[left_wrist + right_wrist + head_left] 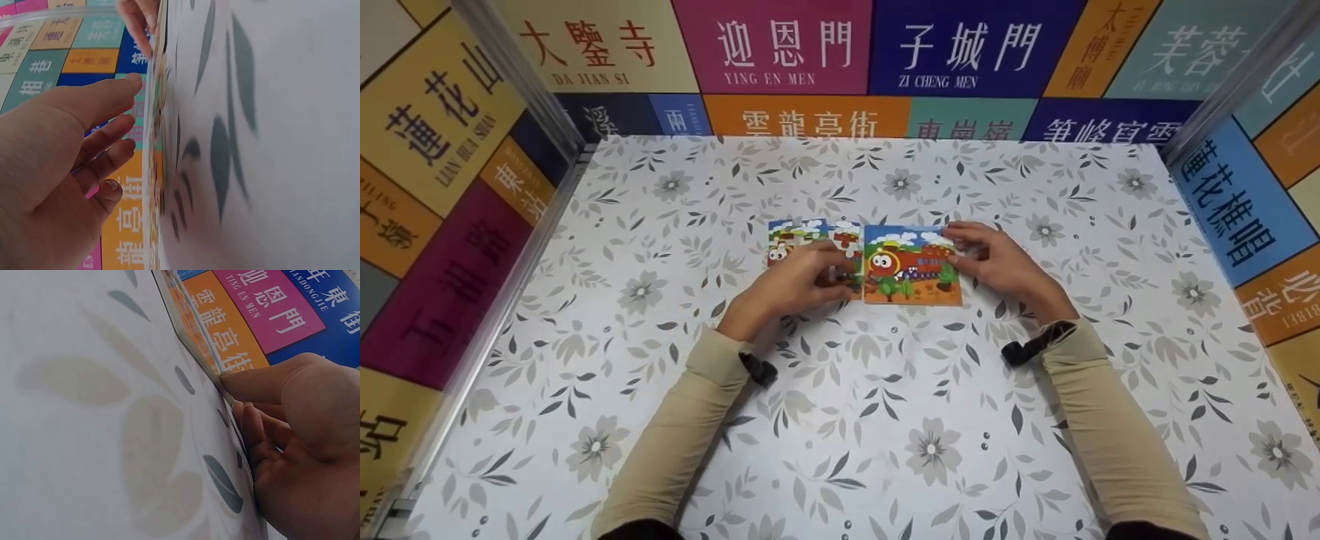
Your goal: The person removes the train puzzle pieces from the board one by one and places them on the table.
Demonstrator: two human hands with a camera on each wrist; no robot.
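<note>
Two small, brightly coloured train pictures lie side by side on the table. The right one, a puzzle board, shows a red train with a round, big-eyed front under clouds. The left one, a jumbled puzzle, has mismatched picture parts and is half hidden under my left hand. Loosely bent fingers of that hand hover over its right part; the left wrist view shows nothing between them. My right hand holds the right board at its upper right corner, thumb at the board's edge, fingers curled beside it.
A white tablecloth printed with grey flowers and leaves spreads around both pictures. Panels with coloured blocks of lettering stand along the back and both sides. Black straps sit at the cuffs.
</note>
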